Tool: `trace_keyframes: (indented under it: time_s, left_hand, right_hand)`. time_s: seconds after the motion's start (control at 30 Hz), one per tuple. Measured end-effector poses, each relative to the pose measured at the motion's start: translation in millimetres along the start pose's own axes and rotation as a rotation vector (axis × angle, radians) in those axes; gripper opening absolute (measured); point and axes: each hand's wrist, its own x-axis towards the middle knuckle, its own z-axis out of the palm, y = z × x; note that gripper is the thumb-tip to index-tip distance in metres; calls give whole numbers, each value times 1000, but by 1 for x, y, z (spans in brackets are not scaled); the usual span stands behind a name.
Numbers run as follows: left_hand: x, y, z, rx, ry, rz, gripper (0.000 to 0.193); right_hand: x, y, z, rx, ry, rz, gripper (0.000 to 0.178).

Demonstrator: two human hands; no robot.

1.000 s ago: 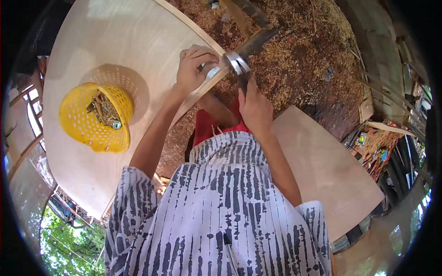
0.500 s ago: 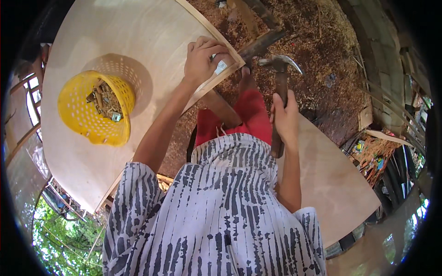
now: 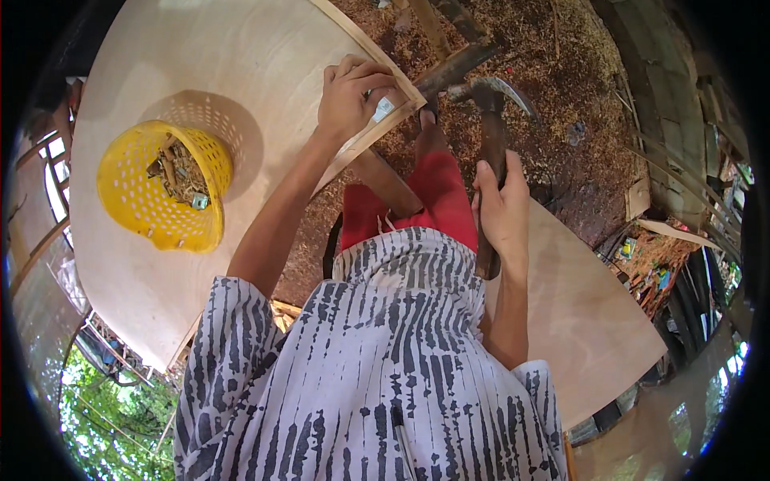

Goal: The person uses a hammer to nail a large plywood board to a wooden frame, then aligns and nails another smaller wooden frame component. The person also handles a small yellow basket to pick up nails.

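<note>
My right hand [image 3: 504,210] is wrapped round the wooden handle of a claw hammer [image 3: 491,132]. The hammer's dark head is raised to the right of a plywood panel's corner, apart from the wood. My left hand [image 3: 353,98] rests at that corner of the pale panel [image 3: 265,48], its fingers curled and thumb bent in beside the wooden strip [image 3: 393,122] along the edge. Whatever those fingers pinch is too small to make out. A small white label-like patch [image 3: 383,109] shows beside the thumb.
A yellow perforated basket [image 3: 120,192] lies tipped on the panel, with wood scraps and small bits inside. Another plywood piece [image 3: 573,321] is at my right. Wooden beams [image 3: 457,68] cross the sawdust-strewn ground [image 3: 553,88] ahead. Scrap [image 3: 654,268] is piled at far right.
The hammer and my right hand have shifted slightly to the right, with the hammer head a little farther forward. My left hand stays at the panel's corner.
</note>
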Motion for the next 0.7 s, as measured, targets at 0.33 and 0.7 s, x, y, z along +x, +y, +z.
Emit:
trace_keyframes:
  time_s: [0.33, 0.7]
  left_hand:
    - [0, -3, -2, 9, -17, 15, 15]
    - [-14, -11, -6, -68, -10, 2, 13]
  right_hand:
    - [-8, -44, 24, -383, 60, -215, 31]
    - [-11, -21, 71, -551, 141, -476, 43]
